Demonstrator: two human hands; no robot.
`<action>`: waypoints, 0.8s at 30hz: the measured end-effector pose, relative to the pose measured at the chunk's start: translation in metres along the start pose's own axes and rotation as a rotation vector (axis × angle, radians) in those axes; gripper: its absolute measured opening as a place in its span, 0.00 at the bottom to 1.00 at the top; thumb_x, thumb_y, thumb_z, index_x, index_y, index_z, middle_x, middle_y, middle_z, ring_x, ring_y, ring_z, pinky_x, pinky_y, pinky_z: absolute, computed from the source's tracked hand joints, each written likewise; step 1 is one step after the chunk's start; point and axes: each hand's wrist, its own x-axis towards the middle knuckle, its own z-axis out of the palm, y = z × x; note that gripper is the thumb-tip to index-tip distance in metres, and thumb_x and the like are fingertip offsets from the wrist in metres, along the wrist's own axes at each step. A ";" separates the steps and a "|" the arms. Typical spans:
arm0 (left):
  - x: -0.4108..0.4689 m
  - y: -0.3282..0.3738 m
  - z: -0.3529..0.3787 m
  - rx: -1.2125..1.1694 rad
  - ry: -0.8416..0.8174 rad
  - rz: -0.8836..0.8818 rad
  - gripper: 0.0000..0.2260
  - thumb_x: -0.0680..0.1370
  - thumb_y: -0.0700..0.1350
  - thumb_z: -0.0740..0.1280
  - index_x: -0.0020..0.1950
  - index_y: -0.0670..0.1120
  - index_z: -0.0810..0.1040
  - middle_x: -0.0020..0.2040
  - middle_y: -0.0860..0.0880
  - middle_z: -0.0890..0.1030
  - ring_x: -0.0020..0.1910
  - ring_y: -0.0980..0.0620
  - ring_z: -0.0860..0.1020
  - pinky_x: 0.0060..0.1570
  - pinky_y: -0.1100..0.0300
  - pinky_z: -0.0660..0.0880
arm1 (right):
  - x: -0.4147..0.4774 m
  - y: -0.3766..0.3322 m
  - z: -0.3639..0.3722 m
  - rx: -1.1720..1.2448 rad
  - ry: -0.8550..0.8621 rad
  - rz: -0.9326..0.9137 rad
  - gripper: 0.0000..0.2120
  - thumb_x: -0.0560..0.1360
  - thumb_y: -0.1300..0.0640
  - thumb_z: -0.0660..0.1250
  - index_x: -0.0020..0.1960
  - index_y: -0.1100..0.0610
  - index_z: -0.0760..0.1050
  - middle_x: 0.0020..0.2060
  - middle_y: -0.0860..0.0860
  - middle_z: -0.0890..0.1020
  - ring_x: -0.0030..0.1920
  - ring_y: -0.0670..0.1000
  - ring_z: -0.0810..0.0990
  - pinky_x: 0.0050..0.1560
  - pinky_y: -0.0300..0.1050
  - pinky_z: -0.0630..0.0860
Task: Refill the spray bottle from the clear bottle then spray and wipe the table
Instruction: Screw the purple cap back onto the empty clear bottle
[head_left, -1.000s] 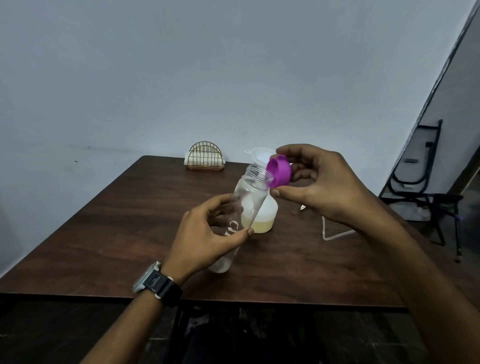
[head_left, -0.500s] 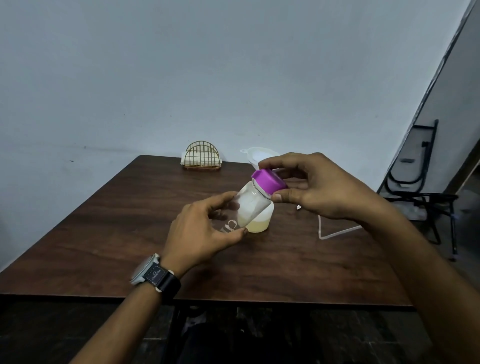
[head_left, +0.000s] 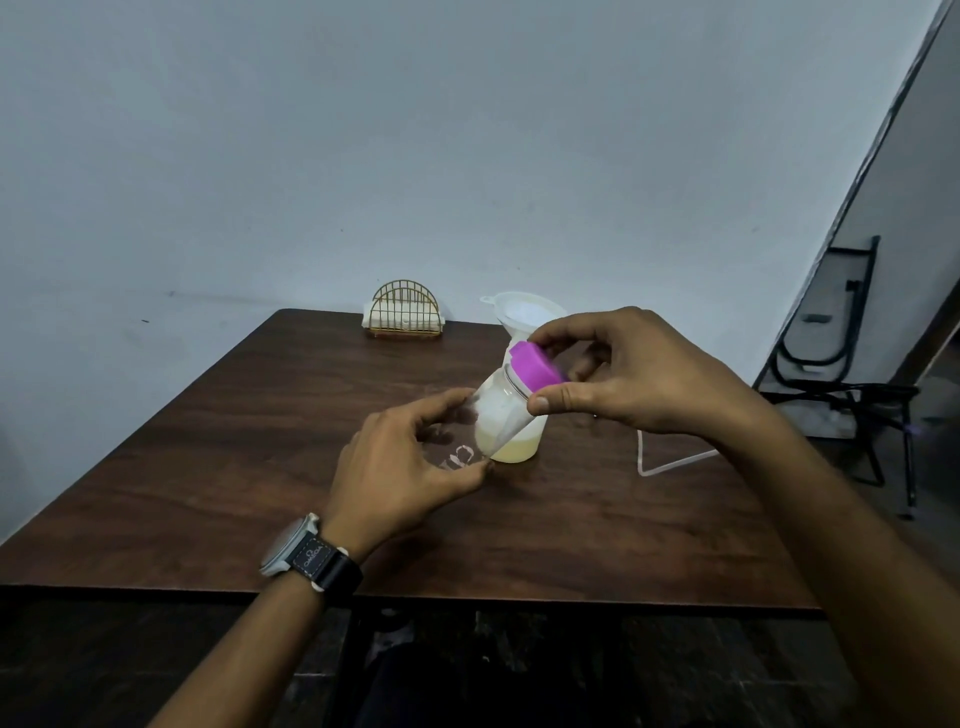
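Purple cap (head_left: 532, 370) sits on the clear bottle (head_left: 498, 413), pinched by thumb and curled fingers of the right hand (head_left: 641, 382); left hand (head_left: 400, 470) wraps the body above the table (head_left: 234, 467). Long axis tilts near-left to far-right, cap end toward the right hand. Just behind stands the spray bottle (head_left: 519, 449) carrying a funnel (head_left: 524, 314); open room lies left and near.

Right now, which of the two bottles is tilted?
The clear bottle with the purple cap; the spray bottle, holding yellowish liquid, stands upright under a white funnel.
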 end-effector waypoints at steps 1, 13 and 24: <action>0.000 0.000 -0.001 0.002 -0.005 0.002 0.32 0.62 0.63 0.76 0.65 0.67 0.76 0.52 0.70 0.82 0.52 0.69 0.81 0.52 0.52 0.81 | -0.001 -0.001 0.000 0.020 -0.006 -0.010 0.26 0.65 0.47 0.84 0.61 0.43 0.82 0.39 0.35 0.84 0.39 0.40 0.82 0.45 0.39 0.79; -0.001 -0.004 -0.002 -0.054 -0.086 0.008 0.30 0.62 0.58 0.78 0.64 0.65 0.79 0.52 0.67 0.84 0.51 0.66 0.82 0.52 0.50 0.81 | -0.010 -0.010 0.001 -0.149 -0.004 0.041 0.25 0.67 0.26 0.70 0.45 0.47 0.87 0.34 0.42 0.86 0.35 0.41 0.82 0.43 0.46 0.81; -0.003 -0.004 0.001 -0.084 -0.021 -0.009 0.30 0.62 0.58 0.79 0.63 0.67 0.78 0.51 0.67 0.84 0.52 0.66 0.82 0.53 0.50 0.81 | -0.013 -0.002 -0.001 -0.056 -0.050 -0.016 0.22 0.73 0.46 0.78 0.65 0.39 0.80 0.48 0.36 0.84 0.45 0.32 0.81 0.44 0.21 0.70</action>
